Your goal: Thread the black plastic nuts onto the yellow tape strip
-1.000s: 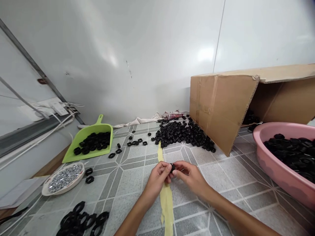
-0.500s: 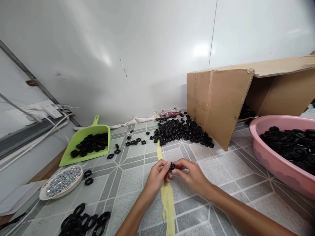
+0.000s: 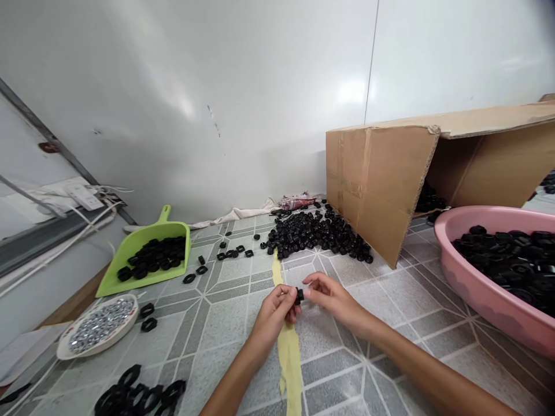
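Between the thumb and fingers of my left hand [image 3: 277,307] is a small black ring-like part [image 3: 299,296], held above the yellow tape strip. My right hand [image 3: 327,293] is just to its right, thumb and forefinger apart, with nothing visible between them. Whether its thumb tip still touches the part is hard to make out. Beyond both hands lies a heap of small black parts [image 3: 312,234], and several black rings [image 3: 234,253] are scattered to its left.
A green dustpan [image 3: 108,277] holding black parts and a white dish [image 3: 65,349] of small silvery pieces stand at left. Loose black rings [image 3: 139,396] lie at the front left. On the right are a cardboard box [image 3: 381,185] and a pink basin [image 3: 451,268] filled with black parts.
My right hand's fingers have opened and drawn slightly away from the black part, which stays in my left hand. The whole view has shifted a little.
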Demonstrator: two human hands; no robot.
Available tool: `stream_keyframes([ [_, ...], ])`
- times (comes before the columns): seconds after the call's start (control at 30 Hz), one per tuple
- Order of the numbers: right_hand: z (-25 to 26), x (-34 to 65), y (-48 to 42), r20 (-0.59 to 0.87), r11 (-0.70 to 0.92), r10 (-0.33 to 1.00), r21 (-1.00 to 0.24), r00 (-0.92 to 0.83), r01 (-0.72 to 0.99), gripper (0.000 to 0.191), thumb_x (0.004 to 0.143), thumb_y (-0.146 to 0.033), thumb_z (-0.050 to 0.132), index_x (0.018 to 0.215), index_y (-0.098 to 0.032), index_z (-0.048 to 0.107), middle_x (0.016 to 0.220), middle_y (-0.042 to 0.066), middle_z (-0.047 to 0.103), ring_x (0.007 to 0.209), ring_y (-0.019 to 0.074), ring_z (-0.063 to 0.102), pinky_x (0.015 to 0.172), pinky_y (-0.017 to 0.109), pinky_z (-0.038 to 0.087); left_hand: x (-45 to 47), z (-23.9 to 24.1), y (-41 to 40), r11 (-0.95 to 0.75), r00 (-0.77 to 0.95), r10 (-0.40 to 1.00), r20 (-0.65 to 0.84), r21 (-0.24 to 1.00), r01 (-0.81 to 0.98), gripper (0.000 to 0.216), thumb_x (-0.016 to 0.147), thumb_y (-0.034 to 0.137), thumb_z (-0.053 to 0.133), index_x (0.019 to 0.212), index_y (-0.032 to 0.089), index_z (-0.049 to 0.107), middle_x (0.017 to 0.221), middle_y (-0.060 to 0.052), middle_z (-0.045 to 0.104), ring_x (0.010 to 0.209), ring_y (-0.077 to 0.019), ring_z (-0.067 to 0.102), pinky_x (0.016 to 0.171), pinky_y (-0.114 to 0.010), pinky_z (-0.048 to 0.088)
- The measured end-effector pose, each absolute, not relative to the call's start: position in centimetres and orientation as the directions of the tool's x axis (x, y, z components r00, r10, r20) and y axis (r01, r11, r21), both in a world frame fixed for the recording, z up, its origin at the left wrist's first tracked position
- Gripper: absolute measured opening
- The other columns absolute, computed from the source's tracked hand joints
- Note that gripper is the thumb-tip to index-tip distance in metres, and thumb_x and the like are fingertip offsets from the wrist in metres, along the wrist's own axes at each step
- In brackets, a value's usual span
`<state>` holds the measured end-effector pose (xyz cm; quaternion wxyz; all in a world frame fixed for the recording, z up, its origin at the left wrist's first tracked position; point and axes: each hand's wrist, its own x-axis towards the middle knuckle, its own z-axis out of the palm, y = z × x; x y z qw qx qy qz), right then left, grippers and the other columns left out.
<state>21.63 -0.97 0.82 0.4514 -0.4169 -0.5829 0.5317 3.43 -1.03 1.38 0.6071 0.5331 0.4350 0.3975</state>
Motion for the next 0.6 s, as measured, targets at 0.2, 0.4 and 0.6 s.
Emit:
stream_keyframes([
  [0.2,0.38,21.35,-0.95,0.090,0.114,0.962,-0.990,-0.257,0.079,0.041,0.088,-0.056,0.061,0.076,-0.018,0.064,0.064,-0.001,0.054,0.064,0.0148,0.050,0.062,0.028,0.037,3.66,1.38,-1.14,0.105,0.301,0.948,-0.100,0.994,-0.001,0.041,0.086,0.057,0.062,0.085,0.017,0.057,0.065,0.001,0.060,0.054,-0.0094,0.050,0.057,-0.021,0.038],
  [0.4,0.66,21.40,-1.19,0.099,0.119,0.962,-0.991,-0.256,0.062,0.036,0.086,-0.055,0.065,0.095,-0.020,0.064,0.073,-0.001,0.057,0.069,0.0158,0.051,0.065,0.028,0.038,3.73,1.40,-1.10,0.105,0.271,0.957,-0.101,0.995,0.001,0.040,0.086,0.057,0.061,0.086,0.017,0.057,0.064,0.002,0.059,0.054,-0.0099,0.050,0.056,-0.021,0.039],
  [0.6,0.48,21.30,-1.08,0.067,0.094,0.967,-0.991,-0.244,0.100,0.045,0.093,-0.058,0.051,0.073,-0.018,0.059,0.064,-0.001,0.052,0.062,0.0143,0.047,0.061,0.028,0.036,3.94,1.60,-1.33,0.105,0.259,0.960,-0.108,0.994,0.024,0.043,0.085,0.060,0.062,0.084,0.017,0.057,0.064,0.001,0.061,0.054,-0.0103,0.050,0.056,-0.022,0.038],
])
